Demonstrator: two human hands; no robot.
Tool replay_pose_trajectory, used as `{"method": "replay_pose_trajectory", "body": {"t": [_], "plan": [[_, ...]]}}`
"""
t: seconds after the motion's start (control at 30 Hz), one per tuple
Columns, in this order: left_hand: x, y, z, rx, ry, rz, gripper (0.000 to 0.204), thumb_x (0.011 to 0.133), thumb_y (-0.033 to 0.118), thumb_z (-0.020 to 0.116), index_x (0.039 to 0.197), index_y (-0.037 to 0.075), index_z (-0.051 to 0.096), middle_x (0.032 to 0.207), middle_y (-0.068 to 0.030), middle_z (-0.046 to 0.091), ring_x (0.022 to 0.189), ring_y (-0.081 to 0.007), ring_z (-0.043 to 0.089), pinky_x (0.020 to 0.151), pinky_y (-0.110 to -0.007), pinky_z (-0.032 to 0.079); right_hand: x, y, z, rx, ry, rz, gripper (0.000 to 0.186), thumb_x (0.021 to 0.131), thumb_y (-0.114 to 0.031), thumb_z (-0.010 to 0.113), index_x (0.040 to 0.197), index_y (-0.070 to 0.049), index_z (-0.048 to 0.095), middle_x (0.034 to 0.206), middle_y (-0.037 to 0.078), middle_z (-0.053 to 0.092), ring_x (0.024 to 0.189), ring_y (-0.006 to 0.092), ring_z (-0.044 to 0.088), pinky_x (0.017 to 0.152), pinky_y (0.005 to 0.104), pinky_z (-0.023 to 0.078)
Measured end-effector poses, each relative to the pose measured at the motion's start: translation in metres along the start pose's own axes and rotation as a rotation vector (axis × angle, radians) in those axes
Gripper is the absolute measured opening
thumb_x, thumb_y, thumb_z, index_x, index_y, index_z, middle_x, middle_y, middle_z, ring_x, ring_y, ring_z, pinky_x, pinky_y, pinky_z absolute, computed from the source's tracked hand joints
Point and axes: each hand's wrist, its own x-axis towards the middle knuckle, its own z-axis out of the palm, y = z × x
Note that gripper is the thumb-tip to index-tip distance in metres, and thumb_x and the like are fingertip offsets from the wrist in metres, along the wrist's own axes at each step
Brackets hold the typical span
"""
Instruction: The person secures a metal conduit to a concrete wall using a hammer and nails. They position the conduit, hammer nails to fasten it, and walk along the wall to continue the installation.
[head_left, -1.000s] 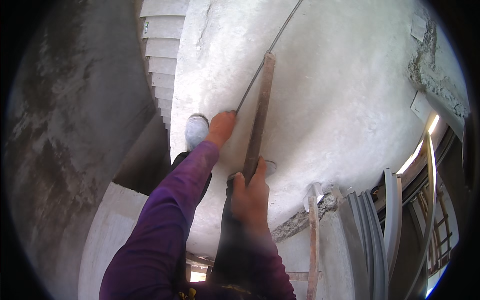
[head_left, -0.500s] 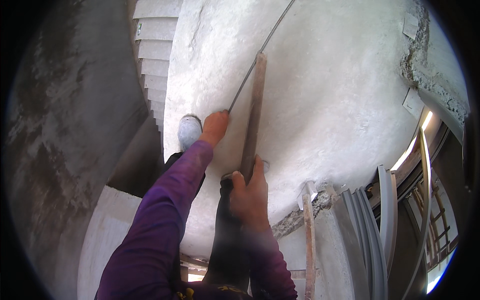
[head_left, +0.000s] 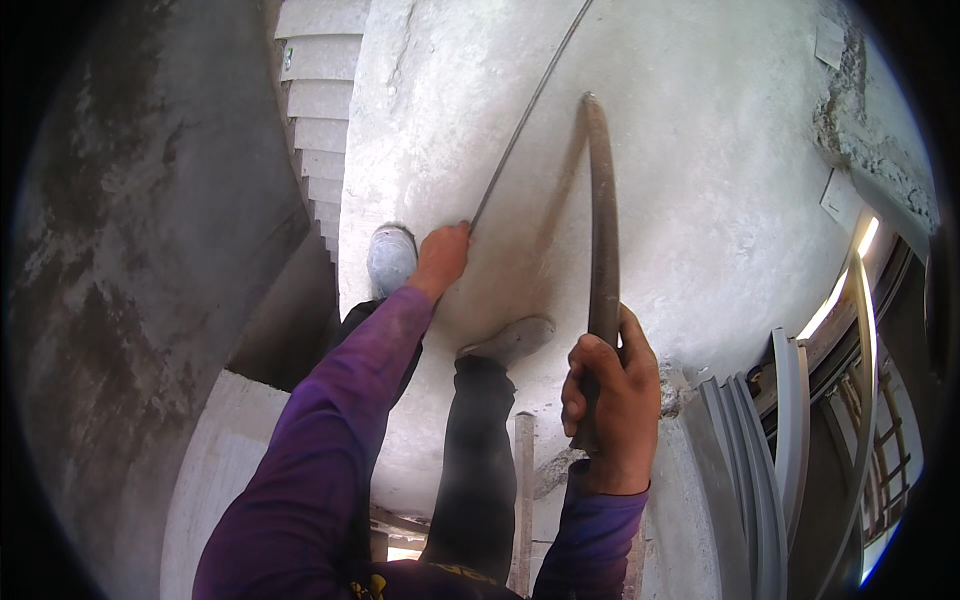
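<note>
My left hand [head_left: 443, 257] is closed round the lower end of a thin dark metal rod [head_left: 522, 125]. The rod slants up and to the right, out of the top of the view. My right hand [head_left: 618, 395] grips a long, flat, brown bar [head_left: 603, 220] near its lower end, fingers wrapped round it. This bar stands nearly upright in the picture, looks slightly curved, and its far tip is apart from the rod. Whether it is wood or rusty metal I cannot tell. Its shadow falls on the pale floor [head_left: 680, 180].
My shoes [head_left: 392, 260] are on the pale slab. Grey stair-like slats [head_left: 322, 97] run along its left edge, beside a dark drop. Grey curved metal profiles [head_left: 745, 480] lean at lower right. Rough broken concrete [head_left: 840, 110] lies far right, and an upright strip [head_left: 524, 500] stands near my leg.
My right hand has swung the brown bar rightward, off the rod. My left hand holds the rod almost in the same place, slightly further right. My right shoe is now uncovered.
</note>
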Motion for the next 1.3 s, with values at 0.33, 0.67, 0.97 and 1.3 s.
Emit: {"method": "replay_pose_trajectory", "body": {"t": [0.33, 0.67, 0.97, 1.3], "plan": [[-0.027, 0.006, -0.028, -0.056, 0.100, -0.340, 0.041, 0.097, 0.027, 0.071, 0.122, -0.001, 0.052, 0.111, -0.0267, 0.070, 0.101, -0.0470, 0.070, 0.086, -0.054, 0.056, 0.002, 0.025, -0.040, 0.138, 0.037, 0.037, 0.043, 0.096, -0.011, 0.062, 0.136, 0.000, 0.052, 0.073, 0.002, 0.054, 0.046, 0.0080, 0.051, 0.035, 0.0251, 0.039], [-0.032, -0.019, -0.006, 0.069, 0.006, -0.231, 0.028, 0.094, 0.023, 0.074, 0.108, 0.000, 0.065, 0.101, -0.0257, 0.073, 0.098, -0.0451, 0.071, 0.086, -0.053, 0.056, 0.014, 0.062, -0.059, 0.091, -0.054, 0.043, 0.046, 0.098, -0.011, 0.060, 0.141, 0.002, 0.050, 0.074, 0.003, 0.054, 0.047, 0.0087, 0.052, 0.038, 0.0255, 0.042], [-0.039, -0.005, 0.016, 0.104, 0.010, -0.176, 0.029, 0.092, 0.027, 0.076, 0.103, 0.002, 0.070, 0.095, -0.0217, 0.075, 0.094, -0.0412, 0.072, 0.082, -0.050, 0.055, 0.013, 0.101, -0.080, 0.071, -0.089, 0.065, 0.062, 0.097, -0.015, 0.061, 0.152, 0.004, 0.040, 0.078, 0.009, 0.060, 0.055, 0.0155, 0.059, 0.048, 0.0304, 0.047], [-0.013, 0.000, 0.020, 0.284, -0.045, -0.192, 0.030, 0.093, 0.032, 0.074, 0.106, 0.005, 0.070, 0.101, -0.0204, 0.076, 0.099, -0.0415, 0.072, 0.086, -0.051, 0.056, -0.040, 0.127, -0.047, -0.201, -0.245, 0.022, 0.071, 0.097, -0.015, 0.060, 0.158, 0.004, 0.028, 0.100, 0.034, 0.070, 0.098, 0.0496, 0.071, 0.088, 0.0508, 0.053]]}}
